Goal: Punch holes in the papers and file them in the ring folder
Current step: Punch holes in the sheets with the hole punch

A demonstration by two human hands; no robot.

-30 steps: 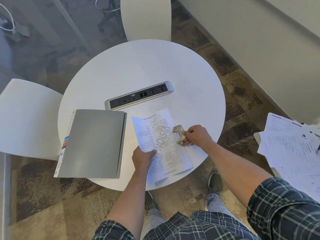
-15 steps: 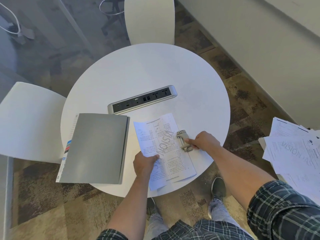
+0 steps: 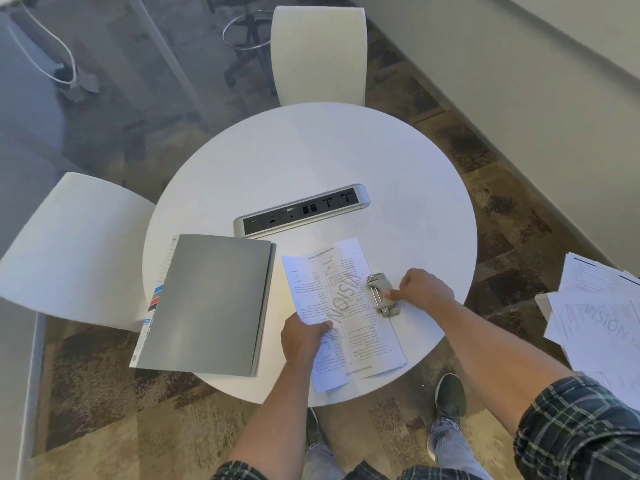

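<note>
Worn on the head, looking steeply down from standing height onto a round table (image 3: pixel 311 161), forearms entering from below.

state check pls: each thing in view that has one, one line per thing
ring folder: closed, flat on the table
papers: on the table, right edge in the hole punch
hole punch: sits on the papers' right edge
left hand: holds the papers' left side
right hand: fingers on the punch
loose sheets: piled off the table, at right

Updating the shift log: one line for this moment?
left hand: holds papers | right hand: on hole punch at sheet edge | ring folder: closed
</note>
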